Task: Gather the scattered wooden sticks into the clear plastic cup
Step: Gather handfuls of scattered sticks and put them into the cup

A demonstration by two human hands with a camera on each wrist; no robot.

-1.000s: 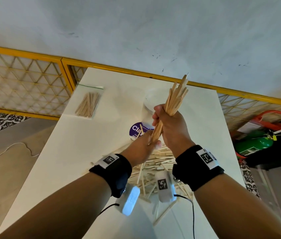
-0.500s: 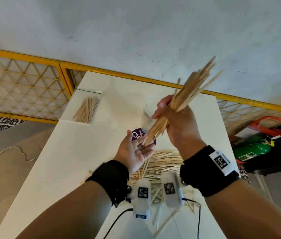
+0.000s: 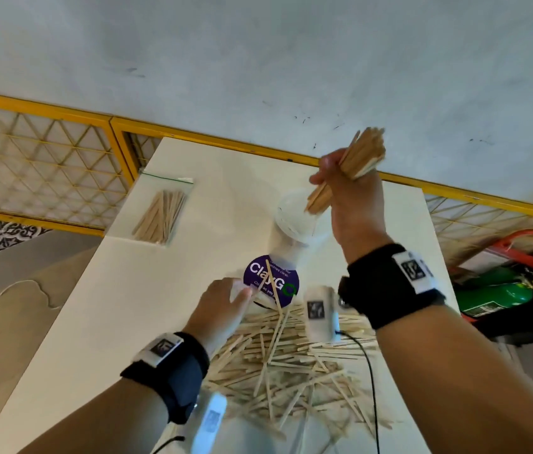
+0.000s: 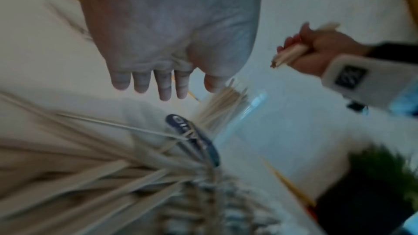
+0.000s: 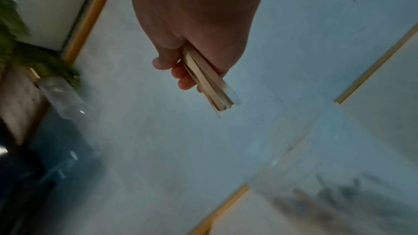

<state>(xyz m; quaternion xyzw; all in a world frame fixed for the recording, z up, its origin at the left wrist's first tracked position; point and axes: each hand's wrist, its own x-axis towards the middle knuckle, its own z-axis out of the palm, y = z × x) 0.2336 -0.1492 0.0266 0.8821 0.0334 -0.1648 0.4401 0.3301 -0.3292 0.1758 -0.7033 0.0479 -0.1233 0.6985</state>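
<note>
Far-left corner of the white table [image 3: 71, 322]: a clear zip bag [image 3: 163, 209] w/ a few sticks inside. Left hand [image 3: 222, 309] hovers w/ fingers straight and relaxed, holding nothing, just beside the purple round sticker [image 3: 271, 280] and the far edge of the loose stick pile [image 3: 291, 362], which spreads over the table's near-right part. Clear plastic cup [image 3: 294, 221] stands past the sticker, mid-table toward the far edge, some sticks already in it per left wrist cam; right hand [image 3: 353, 198] is fisted round a stick bundle [image 3: 361, 155], lower ends angled at the cup's mouth from above.
</note>
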